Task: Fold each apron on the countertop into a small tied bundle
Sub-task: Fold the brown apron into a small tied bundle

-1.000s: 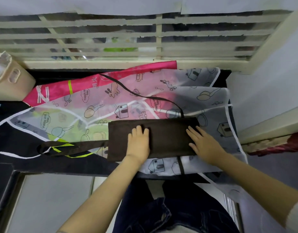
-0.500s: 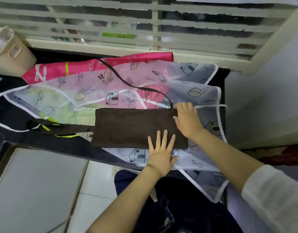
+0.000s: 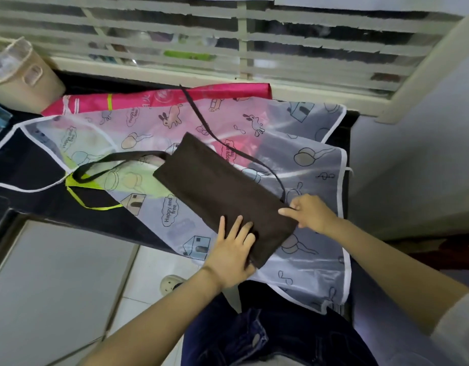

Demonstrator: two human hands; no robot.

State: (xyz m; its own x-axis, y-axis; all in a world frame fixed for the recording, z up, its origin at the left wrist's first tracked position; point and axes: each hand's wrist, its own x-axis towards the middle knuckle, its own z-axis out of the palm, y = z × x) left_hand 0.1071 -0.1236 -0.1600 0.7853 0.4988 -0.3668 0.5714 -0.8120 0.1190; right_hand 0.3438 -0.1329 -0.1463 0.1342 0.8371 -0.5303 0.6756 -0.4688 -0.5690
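A dark brown apron [image 3: 217,191], folded into a long flat strip, lies slantwise on top of a translucent cartoon-printed apron [image 3: 294,133] on the black countertop [image 3: 27,165]. Its neck loop [image 3: 114,163] trails left and a thin tie strap [image 3: 228,143] curves over the far side. My left hand [image 3: 233,254] presses flat on the strip's near end. My right hand [image 3: 311,213] pinches the strip's right corner beside the strap. A pink apron [image 3: 159,99] lies underneath at the back, and a yellow-green strap [image 3: 80,199] shows at the left.
A beige basket [image 3: 24,77] stands at the back left corner. A slatted window [image 3: 228,40] runs behind the counter and a white wall [image 3: 413,159] closes the right side. The counter's front edge drops to a tiled floor [image 3: 56,286], where a slipper [image 3: 170,283] shows.
The brown strip has swung from lying level to slanting, its right end nearer me. My right hand moved from the far right edge to the right corner and now pinches it.
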